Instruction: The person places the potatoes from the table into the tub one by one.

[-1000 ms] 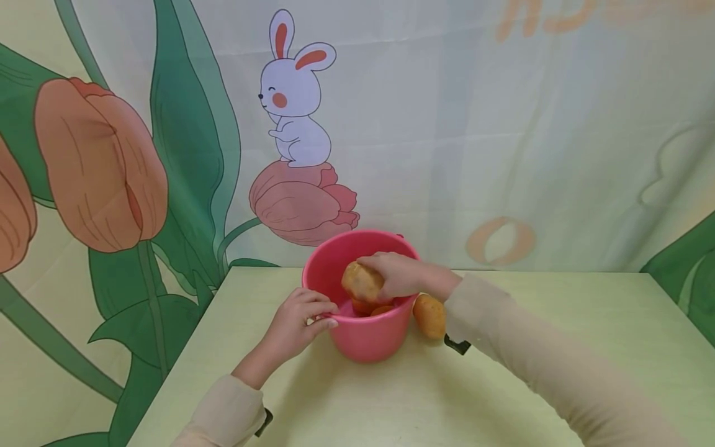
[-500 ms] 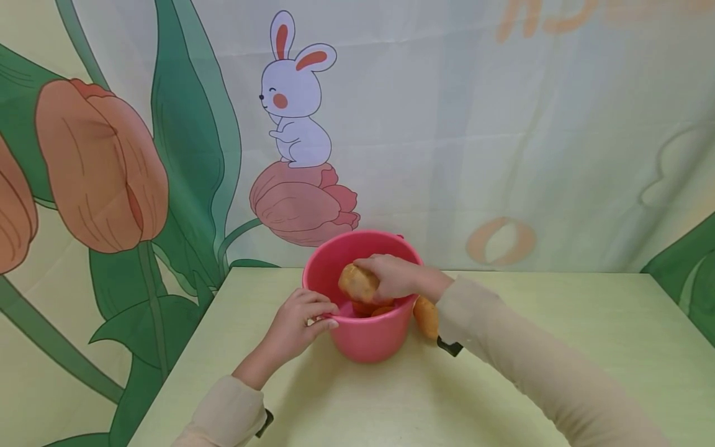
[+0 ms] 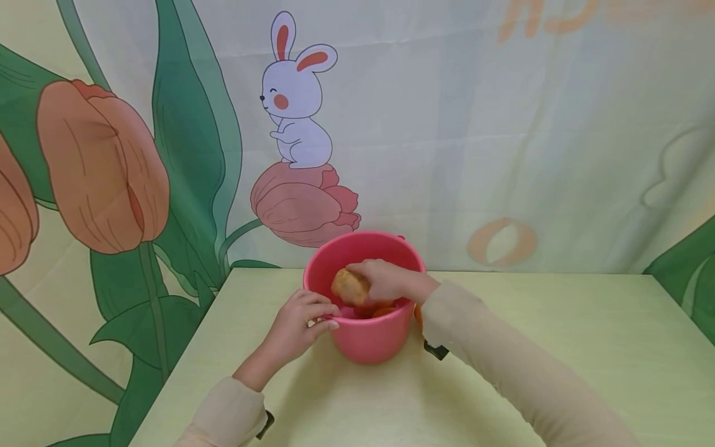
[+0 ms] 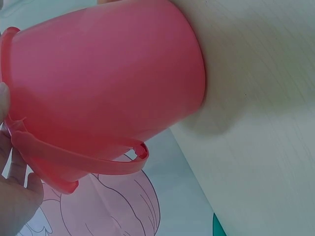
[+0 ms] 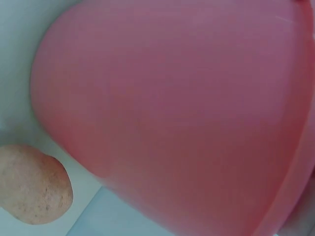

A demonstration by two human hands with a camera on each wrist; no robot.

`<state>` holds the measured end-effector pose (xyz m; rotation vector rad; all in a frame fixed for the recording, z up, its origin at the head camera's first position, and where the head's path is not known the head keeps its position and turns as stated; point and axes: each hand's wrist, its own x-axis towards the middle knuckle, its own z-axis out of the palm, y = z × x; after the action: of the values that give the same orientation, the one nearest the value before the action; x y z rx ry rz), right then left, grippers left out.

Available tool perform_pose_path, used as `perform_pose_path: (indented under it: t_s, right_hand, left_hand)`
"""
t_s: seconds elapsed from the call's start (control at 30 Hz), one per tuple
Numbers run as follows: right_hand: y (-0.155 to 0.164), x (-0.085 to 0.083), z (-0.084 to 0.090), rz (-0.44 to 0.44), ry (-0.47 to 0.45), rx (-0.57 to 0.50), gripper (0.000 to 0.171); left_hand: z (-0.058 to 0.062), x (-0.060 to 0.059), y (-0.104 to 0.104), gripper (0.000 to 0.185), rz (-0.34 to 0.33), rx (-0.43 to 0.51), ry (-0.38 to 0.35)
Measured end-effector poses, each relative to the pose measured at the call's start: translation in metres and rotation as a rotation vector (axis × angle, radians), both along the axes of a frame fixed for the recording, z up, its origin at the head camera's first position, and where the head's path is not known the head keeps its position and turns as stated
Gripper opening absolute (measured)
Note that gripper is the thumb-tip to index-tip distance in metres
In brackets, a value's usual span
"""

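Observation:
A pink bucket (image 3: 371, 343) stands on the table, its mouth tilted toward me in the head view. My left hand (image 3: 297, 320) grips the near-left rim, thumb outside; in the left wrist view the fingers (image 4: 18, 169) show beside the bucket's handle (image 4: 93, 164). Inside the mouth, my right hand (image 3: 385, 279) holds a potato (image 3: 349, 287) from above and the right. Below it, orange-brown pieces (image 3: 383, 311) lie in the bucket, partly covered. Another potato (image 5: 37, 186) rests on the table beside the bucket, mostly hidden behind the right sleeve in the head view.
The pale table (image 3: 553, 347) ends at a hanging cloth (image 3: 447, 136) printed with tulips and a rabbit, close behind the bucket. A small black piece (image 3: 436, 349) sits under the right cuff; another (image 3: 265, 424) is at the left cuff.
My right hand has shifted slightly left and down inside the bucket with the potato. The right sleeve now covers more of the potato on the table. My left hand has kept its place.

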<state>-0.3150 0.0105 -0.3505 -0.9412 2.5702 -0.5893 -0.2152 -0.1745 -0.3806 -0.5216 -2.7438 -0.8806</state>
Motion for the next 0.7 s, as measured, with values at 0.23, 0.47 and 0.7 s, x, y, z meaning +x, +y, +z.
perform_pose_path:
  t_s: [0.23,0.47,0.7]
  right_hand:
    - [-0.005,-0.004,-0.006,0.004,-0.001,-0.024,0.074]
    - [-0.009,-0.004,-0.01,-0.031,-0.039,-0.057,0.072]
    - [-0.014,-0.005,-0.016,-0.057,-0.079,-0.101,0.069]
  left_hand:
    - [0.0,0.0,0.0,0.023,0.0,0.0,0.001]
    - [-0.001,0.0,0.001,0.023,0.019,0.009,-0.017]
    - [-0.001,0.0,0.001,0.024,0.029,0.007,-0.025]
